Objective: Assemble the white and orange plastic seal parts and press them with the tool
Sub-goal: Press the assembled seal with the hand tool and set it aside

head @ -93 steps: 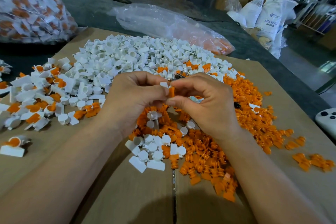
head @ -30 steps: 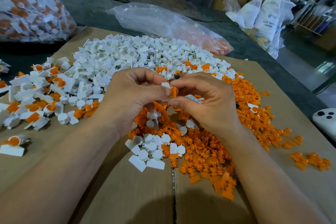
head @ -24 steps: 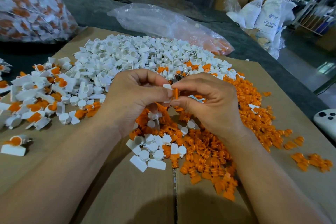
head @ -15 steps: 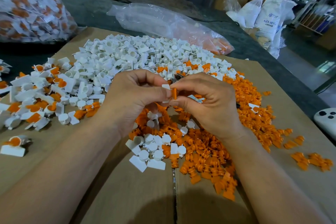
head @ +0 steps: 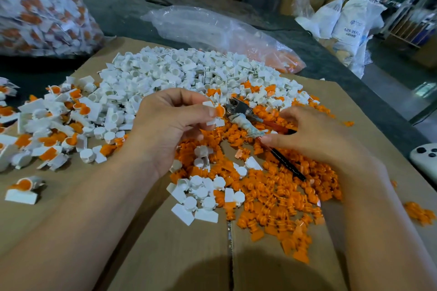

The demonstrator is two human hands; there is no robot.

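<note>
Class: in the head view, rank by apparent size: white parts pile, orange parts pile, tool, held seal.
1. white parts pile and orange parts pile: alike, and the white lies farther off, so unranked.
2. tool.
3. seal pinched in the left hand.
</note>
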